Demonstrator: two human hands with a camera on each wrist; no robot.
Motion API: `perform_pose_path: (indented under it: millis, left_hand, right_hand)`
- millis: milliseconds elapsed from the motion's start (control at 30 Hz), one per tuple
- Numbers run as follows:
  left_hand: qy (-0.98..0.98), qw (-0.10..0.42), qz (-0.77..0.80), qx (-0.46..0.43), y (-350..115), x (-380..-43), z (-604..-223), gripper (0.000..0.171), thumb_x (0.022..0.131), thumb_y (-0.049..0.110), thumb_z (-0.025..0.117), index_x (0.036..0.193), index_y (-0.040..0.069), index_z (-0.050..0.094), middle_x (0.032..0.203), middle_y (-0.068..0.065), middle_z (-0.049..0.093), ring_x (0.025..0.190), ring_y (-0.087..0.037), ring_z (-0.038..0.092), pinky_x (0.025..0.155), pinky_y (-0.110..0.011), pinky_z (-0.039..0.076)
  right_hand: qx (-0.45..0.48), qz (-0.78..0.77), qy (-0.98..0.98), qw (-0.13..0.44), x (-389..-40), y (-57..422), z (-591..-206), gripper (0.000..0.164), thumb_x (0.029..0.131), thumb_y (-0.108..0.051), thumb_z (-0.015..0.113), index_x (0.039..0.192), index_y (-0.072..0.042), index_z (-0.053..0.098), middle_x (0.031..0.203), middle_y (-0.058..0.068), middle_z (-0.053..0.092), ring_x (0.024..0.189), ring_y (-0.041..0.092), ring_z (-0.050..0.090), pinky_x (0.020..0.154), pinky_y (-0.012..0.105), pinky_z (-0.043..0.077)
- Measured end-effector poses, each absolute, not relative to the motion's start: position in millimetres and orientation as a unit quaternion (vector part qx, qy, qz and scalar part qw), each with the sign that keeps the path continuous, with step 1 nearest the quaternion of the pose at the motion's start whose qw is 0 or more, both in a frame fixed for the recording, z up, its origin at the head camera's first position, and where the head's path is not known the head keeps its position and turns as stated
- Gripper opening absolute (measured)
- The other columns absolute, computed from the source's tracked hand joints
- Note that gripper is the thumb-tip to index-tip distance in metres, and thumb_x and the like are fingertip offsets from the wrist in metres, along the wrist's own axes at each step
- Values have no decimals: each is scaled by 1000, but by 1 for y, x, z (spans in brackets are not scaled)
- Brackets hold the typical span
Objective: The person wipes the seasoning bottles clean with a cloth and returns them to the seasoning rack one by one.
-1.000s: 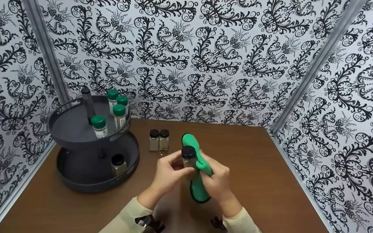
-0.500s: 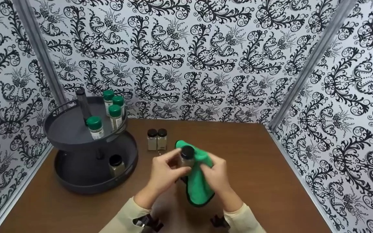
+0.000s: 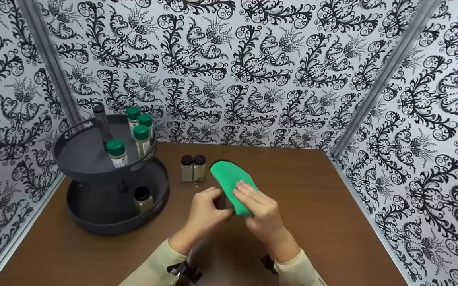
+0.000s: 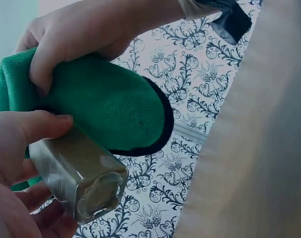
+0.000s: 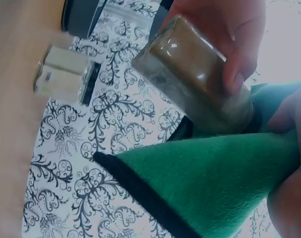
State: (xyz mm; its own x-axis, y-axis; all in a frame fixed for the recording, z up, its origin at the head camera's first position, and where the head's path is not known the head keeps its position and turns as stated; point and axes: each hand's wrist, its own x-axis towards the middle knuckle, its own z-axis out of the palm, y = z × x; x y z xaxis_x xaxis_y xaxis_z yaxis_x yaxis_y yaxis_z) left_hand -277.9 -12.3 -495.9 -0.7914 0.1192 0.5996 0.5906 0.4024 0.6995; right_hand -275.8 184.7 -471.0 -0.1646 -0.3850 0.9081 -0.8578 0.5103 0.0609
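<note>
My left hand (image 3: 204,212) grips a square glass spice jar (image 4: 73,171) filled with brownish powder, thumb on one side and fingers on the other. Its base faces the left wrist camera; the cloth hides its top. Draped over that top end is a green cloth (image 3: 229,178) with black edging. My right hand (image 3: 265,212) holds the cloth against the jar, fingers laid across it in the head view and thumb pressing it in the left wrist view. In the right wrist view the jar (image 5: 190,74) tilts above a hanging flap of the cloth (image 5: 210,178).
Two black-capped spice jars (image 3: 193,169) stand side by side on the brown table (image 3: 304,182). At left is a dark two-tier round tray (image 3: 82,155). Several green-capped jars (image 3: 141,141) occupy its upper tier, and one black-capped jar (image 3: 143,200) its lower. Patterned walls (image 3: 253,79) enclose the table.
The cloth has swung up and over the jar's black cap, which showed before and is now covered. My right hand has turned, its fingers now lying over the cloth. My left hand keeps its grip.
</note>
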Motion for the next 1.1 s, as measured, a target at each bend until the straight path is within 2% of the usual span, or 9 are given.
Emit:
perform_pose_path:
  millis: [200, 300, 367, 467, 567, 633, 800, 933, 1100]
  left_hand:
    - [-792, 235, -521, -216, -15, -276, -491, 50, 73, 17, 96, 121, 15, 81, 95, -2, 75, 77, -9, 60, 66, -31, 57]
    - [-787, 234, -526, -222, -15, -275, -489, 50, 75, 16, 95, 123, 14, 80, 97, 0, 75, 78, -10, 62, 67, -33, 59]
    - [-786, 237, -524, -227, -15, -276, -488, 48, 75, 14, 94, 121, 12, 80, 96, 0, 75, 78, -10, 62, 67, -32, 58]
    - [-789, 241, -516, -231, -15, -277, -489, 44, 75, 11, 91, 118, 11, 81, 92, 1, 74, 76, -10, 61, 66, -29, 56]
    - [-789, 242, -517, -228, -15, -277, -490, 44, 73, 7, 90, 116, 8, 81, 89, 1, 73, 74, -11, 61, 65, -27, 55]
    - [-790, 241, -517, -226, -16, -275, -491, 45, 71, 7, 91, 116, 7, 81, 88, 0, 74, 74, -12, 62, 64, -27, 55]
    - [-801, 266, -488, -223, -16, -270, -488, 46, 71, 11, 93, 116, 8, 82, 91, 1, 76, 73, -11, 64, 63, -24, 54]
    - [-802, 274, -475, -236, -15, -267, -486, 50, 72, 13, 96, 119, 12, 81, 97, 1, 77, 79, -11, 69, 67, -25, 57]
    - [-793, 276, -486, -243, -16, -267, -481, 49, 69, 7, 94, 116, 9, 82, 95, -2, 78, 76, -13, 67, 65, -24, 55]
  right_hand:
    - [347, 303, -771, 438, -282, 192, -477, 48, 81, 11, 68, 128, 0, 75, 122, 16, 79, 109, 31, 78, 93, 34, 63]
    - [351, 273, -776, 447, -276, 188, -474, 41, 92, 2, 67, 133, 1, 72, 127, 18, 77, 111, 32, 77, 94, 36, 63]
    - [361, 244, -773, 461, -270, 184, -471, 35, 102, -7, 60, 135, 1, 71, 131, 19, 75, 116, 33, 75, 97, 37, 61]
    - [370, 205, -764, 487, -264, 179, -467, 36, 110, -19, 52, 131, 1, 73, 130, 19, 75, 117, 34, 75, 100, 37, 60]
    - [386, 186, -754, 498, -260, 175, -465, 35, 109, -15, 49, 127, 0, 75, 127, 17, 76, 115, 33, 76, 100, 36, 60]
    - [400, 183, -748, 498, -258, 173, -464, 33, 102, -5, 52, 125, -1, 77, 126, 17, 77, 115, 32, 76, 100, 36, 59]
    - [408, 223, -739, 487, -270, 181, -468, 35, 94, 2, 59, 125, -2, 77, 124, 16, 78, 111, 31, 78, 97, 36, 61]
    - [367, 257, -761, 470, -274, 187, -471, 31, 98, -1, 61, 125, 1, 77, 123, 18, 78, 110, 32, 78, 92, 37, 63]
    - [383, 195, -750, 504, -256, 177, -459, 30, 109, -13, 55, 125, 1, 76, 124, 18, 77, 111, 32, 77, 92, 37, 63]
